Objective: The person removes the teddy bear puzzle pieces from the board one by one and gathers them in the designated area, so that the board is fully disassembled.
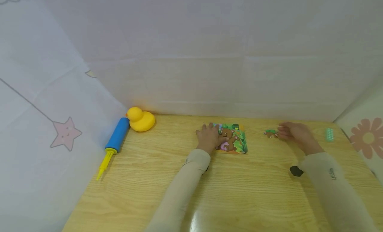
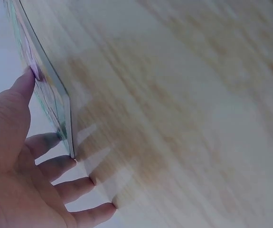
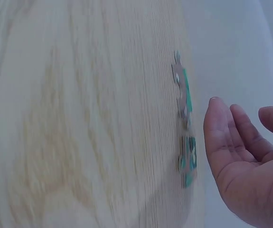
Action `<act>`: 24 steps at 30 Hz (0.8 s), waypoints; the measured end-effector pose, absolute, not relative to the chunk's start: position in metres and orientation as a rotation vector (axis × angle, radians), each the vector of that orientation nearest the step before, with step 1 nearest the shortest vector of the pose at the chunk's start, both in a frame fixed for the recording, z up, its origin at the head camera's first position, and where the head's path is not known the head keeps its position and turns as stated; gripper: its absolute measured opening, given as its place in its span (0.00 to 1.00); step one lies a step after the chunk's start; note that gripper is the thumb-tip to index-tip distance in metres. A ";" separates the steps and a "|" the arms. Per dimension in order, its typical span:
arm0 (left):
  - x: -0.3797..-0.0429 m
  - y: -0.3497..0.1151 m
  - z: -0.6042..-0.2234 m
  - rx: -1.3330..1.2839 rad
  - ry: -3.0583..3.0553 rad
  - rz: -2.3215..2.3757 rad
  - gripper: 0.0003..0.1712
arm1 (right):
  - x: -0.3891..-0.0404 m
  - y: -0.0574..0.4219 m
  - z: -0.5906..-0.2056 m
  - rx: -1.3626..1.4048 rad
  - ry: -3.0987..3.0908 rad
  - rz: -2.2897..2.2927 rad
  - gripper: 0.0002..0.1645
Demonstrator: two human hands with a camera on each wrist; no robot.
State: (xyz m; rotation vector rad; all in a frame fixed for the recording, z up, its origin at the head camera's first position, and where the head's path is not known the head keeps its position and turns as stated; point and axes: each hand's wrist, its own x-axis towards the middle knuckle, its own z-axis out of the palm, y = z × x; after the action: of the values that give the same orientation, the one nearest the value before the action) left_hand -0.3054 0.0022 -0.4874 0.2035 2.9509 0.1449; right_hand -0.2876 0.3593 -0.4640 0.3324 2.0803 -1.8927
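Observation:
A jigsaw puzzle board (image 1: pixel 240 144) with brown bears and green leaves lies flat on the table. My left hand (image 1: pixel 208 138) rests over its left side with fingers spread. In the left wrist view the thumb (image 2: pixel 26 85) lies on the picture, while other fingertips touch the board's edge (image 2: pixel 71 126) and the tabletop. To the right, my right hand (image 1: pixel 294 134) hovers beside loose puzzle pieces (image 1: pixel 270 134) in brown and green. Seen from the right wrist, one piece (image 3: pixel 183 92) and another piece (image 3: pixel 187 161) lie on the wood, apart from the relaxed fingers, which show nothing between them.
A yellow rubber duck (image 1: pixel 142 120) sits at the back left, against a blue hand pump (image 1: pixel 118 134) with a yellow nozzle. At the far right lies a small mint-green dotted object (image 1: pixel 329 134). Pale cloth walls (image 1: pixel 209 82) border the wooden table (image 1: pixel 239 192).

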 end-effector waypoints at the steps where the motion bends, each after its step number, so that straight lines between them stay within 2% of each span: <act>1: -0.305 0.002 -0.488 0.204 2.954 0.149 0.50 | -0.289 0.356 -0.464 0.323 2.048 -1.920 0.36; 7: -0.305 0.001 -0.490 0.218 2.988 0.164 0.51 | -0.298 0.327 -0.464 0.245 2.094 -1.838 0.36; 15: -0.308 -0.003 -0.498 0.202 3.028 0.226 0.52 | -0.318 0.260 -0.459 0.168 2.130 -1.751 0.34; 24: -0.318 -0.018 -0.507 0.190 3.064 0.211 0.55 | -0.321 0.202 -0.458 0.028 2.171 -1.616 0.31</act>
State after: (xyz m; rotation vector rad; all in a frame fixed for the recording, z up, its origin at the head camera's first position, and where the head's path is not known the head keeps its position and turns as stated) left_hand -0.3180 -0.0182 -0.5071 0.1899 3.0638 0.2111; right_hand -0.3215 0.2021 -0.4576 0.0279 2.1711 -1.6160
